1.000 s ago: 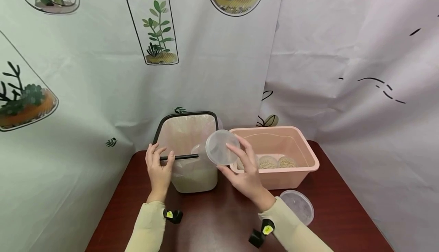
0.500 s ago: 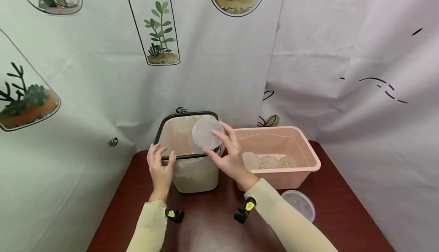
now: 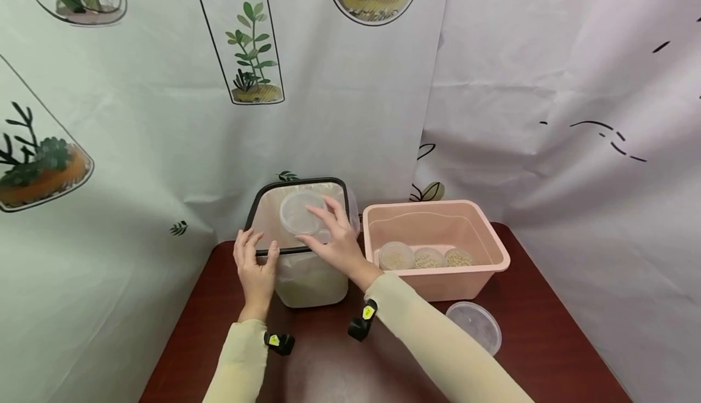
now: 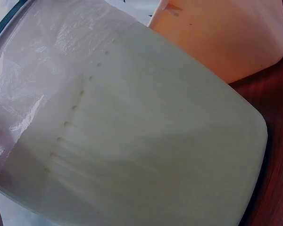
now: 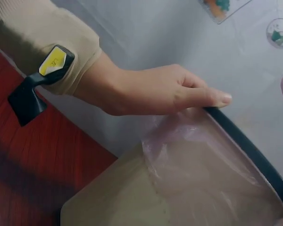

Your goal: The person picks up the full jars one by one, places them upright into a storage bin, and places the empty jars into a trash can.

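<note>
My left hand grips the near-left rim of a cream trash bin with a black rim band and a translucent liner bag. In the right wrist view that same left hand has its thumb along the dark rim. Over the bin's mouth, my right hand holds a clear round plastic container, tilted, between thumb and fingers. The bin's wall fills most of the left wrist view; the bin's floor is hidden.
A pink rectangular tub stands right of the bin, with three clear round containers of pale grains, one of them here. A clear round lid lies on the dark red table in front of it. A patterned curtain hangs behind.
My right hand has carried the clear container leftward, from between the bin and the pink tub to over the bin's mouth. The left hand has stayed on the rim.
</note>
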Available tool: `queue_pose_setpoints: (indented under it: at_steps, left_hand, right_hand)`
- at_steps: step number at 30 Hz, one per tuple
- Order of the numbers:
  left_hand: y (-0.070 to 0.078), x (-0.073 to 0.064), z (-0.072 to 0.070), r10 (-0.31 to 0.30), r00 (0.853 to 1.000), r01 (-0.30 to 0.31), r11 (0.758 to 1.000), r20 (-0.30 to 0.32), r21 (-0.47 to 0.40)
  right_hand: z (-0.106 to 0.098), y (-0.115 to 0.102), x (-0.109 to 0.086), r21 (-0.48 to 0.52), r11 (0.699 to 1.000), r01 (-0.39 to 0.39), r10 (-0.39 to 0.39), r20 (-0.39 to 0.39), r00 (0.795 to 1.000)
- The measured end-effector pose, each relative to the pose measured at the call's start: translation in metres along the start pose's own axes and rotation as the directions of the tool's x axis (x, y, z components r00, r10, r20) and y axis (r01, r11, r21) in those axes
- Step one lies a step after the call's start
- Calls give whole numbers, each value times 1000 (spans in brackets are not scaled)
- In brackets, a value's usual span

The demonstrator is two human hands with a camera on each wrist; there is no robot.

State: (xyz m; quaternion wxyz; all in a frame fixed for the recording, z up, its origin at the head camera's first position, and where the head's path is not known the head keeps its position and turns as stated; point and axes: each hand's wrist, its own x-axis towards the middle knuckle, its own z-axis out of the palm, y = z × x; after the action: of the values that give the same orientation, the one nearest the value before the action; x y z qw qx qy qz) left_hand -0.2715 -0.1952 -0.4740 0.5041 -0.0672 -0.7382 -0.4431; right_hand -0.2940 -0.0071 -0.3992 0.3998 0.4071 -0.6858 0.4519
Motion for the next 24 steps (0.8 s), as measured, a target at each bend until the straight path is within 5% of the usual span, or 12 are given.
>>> queue_pose_setpoints:
  at_steps: [11, 24]
  left_hand:
    - [-3, 2, -4, 17, 1000, -17, 1000, -4, 26]
    - [-3, 1, 4, 37, 999, -36, 999, -27, 31]
  right_hand:
    - [24, -4, 9, -70, 983, -169, 178, 159, 971]
    - [36, -7, 22, -237, 925, -296, 364, 338, 868]
